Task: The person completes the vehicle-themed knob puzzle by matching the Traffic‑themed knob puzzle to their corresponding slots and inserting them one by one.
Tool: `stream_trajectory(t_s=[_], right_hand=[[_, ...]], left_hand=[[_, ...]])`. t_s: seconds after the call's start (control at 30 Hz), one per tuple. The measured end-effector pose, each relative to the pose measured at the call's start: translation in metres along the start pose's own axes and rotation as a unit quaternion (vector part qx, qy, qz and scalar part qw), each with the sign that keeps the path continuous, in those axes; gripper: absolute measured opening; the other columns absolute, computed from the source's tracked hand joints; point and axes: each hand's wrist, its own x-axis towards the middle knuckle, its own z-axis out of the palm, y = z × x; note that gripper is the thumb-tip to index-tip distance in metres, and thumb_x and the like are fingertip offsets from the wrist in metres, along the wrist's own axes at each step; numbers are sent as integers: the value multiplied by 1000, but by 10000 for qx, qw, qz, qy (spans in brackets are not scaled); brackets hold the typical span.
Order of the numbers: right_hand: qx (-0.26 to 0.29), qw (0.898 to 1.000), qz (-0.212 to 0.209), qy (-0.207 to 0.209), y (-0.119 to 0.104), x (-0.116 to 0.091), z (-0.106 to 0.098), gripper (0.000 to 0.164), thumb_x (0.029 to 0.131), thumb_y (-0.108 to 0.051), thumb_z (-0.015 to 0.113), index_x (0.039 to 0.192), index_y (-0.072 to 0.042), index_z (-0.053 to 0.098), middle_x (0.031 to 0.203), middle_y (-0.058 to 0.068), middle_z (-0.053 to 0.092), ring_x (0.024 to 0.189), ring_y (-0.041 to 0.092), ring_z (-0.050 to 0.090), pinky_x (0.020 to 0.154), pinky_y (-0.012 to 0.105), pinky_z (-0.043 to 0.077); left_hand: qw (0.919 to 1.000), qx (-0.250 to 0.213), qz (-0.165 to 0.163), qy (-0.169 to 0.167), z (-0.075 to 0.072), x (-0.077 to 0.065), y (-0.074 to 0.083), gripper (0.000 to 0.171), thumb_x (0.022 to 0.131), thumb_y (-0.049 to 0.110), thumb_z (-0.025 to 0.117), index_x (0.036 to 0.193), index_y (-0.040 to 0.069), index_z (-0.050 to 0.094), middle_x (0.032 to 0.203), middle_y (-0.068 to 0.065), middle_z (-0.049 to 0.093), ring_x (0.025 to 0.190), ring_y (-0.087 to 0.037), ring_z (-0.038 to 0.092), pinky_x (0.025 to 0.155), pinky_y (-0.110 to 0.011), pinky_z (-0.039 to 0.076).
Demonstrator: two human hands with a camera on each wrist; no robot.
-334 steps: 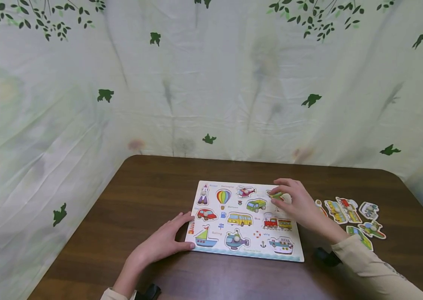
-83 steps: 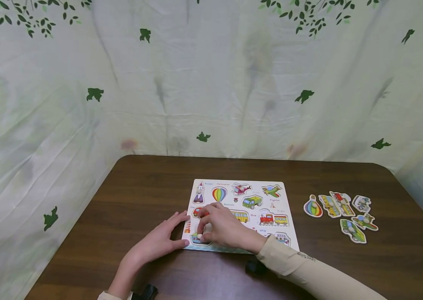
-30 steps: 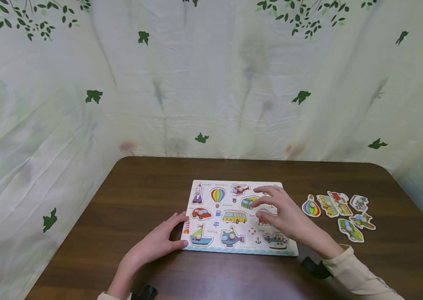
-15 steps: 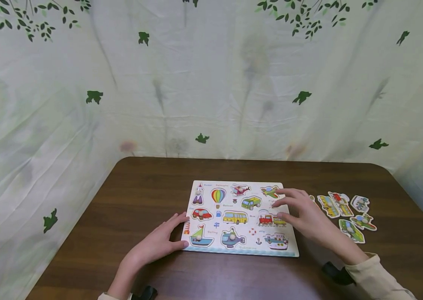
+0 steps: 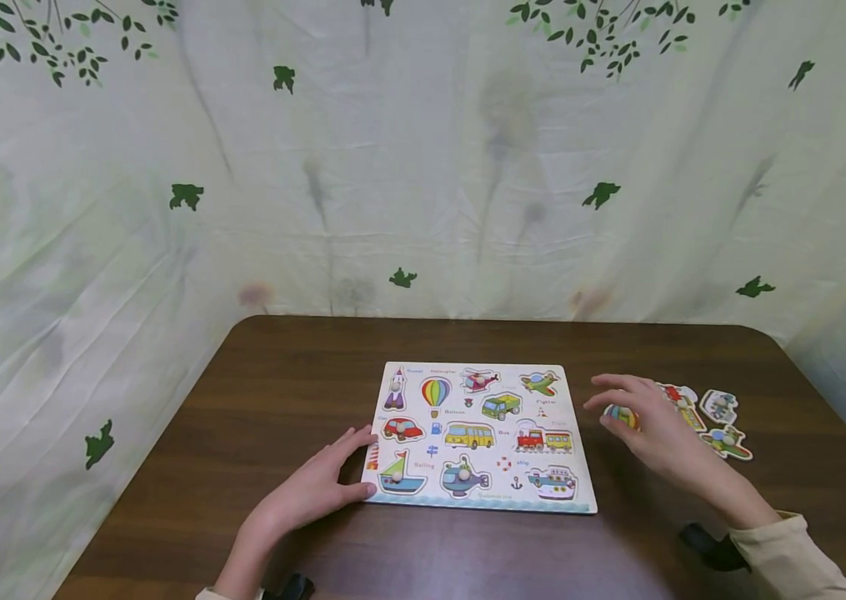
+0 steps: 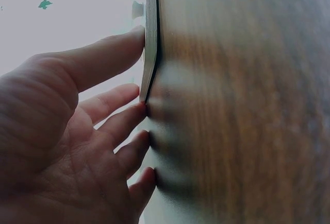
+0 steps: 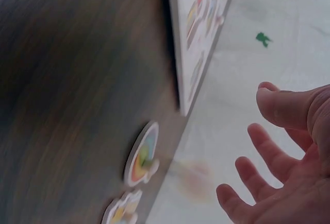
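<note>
A white picture puzzle board printed with vehicles lies on the table. My left hand rests at its left edge, thumb touching the lower-left corner; in the left wrist view the thumb lies against the board's edge and the fingers reach the tabletop. Knobbed pieces sit in the board, among them a sailboat, a submarine and a rocket. My right hand hovers over the loose pieces with fingers spread, holding nothing. A hot-air balloon piece lies below it, partly hidden in the head view.
Right of the board lie a train piece, a ship piece and a plane piece; others there are covered by the right hand. A printed curtain hangs behind the brown table.
The right hand, pinching at the sailboat 2.8 s ago, has let go and moved right across the board to the loose pieces. The sailboat now shows a knob. The left hand stays put.
</note>
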Motion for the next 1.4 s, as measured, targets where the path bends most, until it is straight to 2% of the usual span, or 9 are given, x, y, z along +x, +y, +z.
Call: stream_trajectory(t_s=[0.27, 0.5, 0.7, 1.07, 1.4], right_hand=[[-300, 9992, -187, 164, 21, -5, -8, 31, 75, 12, 76, 93, -14, 73, 122, 18, 61, 112, 44, 48, 85, 53, 36], [-489, 9987, 57, -131, 38, -7, -14, 28, 76, 10, 77, 91, -13, 74, 123, 21, 59, 114, 49, 43, 88, 63, 35], [-382, 9989, 163, -239, 53, -5, -15, 27, 75, 11, 77, 89, -12, 75, 122, 23, 59, 113, 49, 42, 88, 62, 32], [-442, 9931, 689, -844, 69, -2, -17, 19, 81, 0, 77, 96, -11, 75, 129, 27, 53, 120, 53, 35, 94, 69, 28], [-544, 9912, 782, -923, 73, 1, -12, 16, 82, 0, 75, 92, -12, 74, 125, 28, 55, 118, 53, 37, 95, 69, 28]], left_hand=[[10000, 8, -6, -7, 0, 0, 1, 64, 85, 27, 77, 142, 15, 51, 156, -6, 36, 146, -34, 21, 113, -61, 18], [10000, 4, -44, -12, 0, 0, 0, 65, 84, 28, 77, 142, 16, 51, 156, -5, 35, 146, -33, 21, 112, -62, 20], [10000, -14, -17, -32, 0, 0, -2, 65, 85, 28, 77, 142, 17, 51, 156, -5, 35, 147, -33, 21, 113, -61, 17], [10000, -32, -27, -42, 1, 0, -3, 65, 84, 29, 78, 142, 18, 51, 156, -4, 36, 146, -33, 21, 113, -62, 18], [9999, -20, -123, -18, 1, 1, -3, 65, 84, 31, 78, 142, 21, 51, 156, -2, 35, 147, -32, 21, 111, -62, 23]])
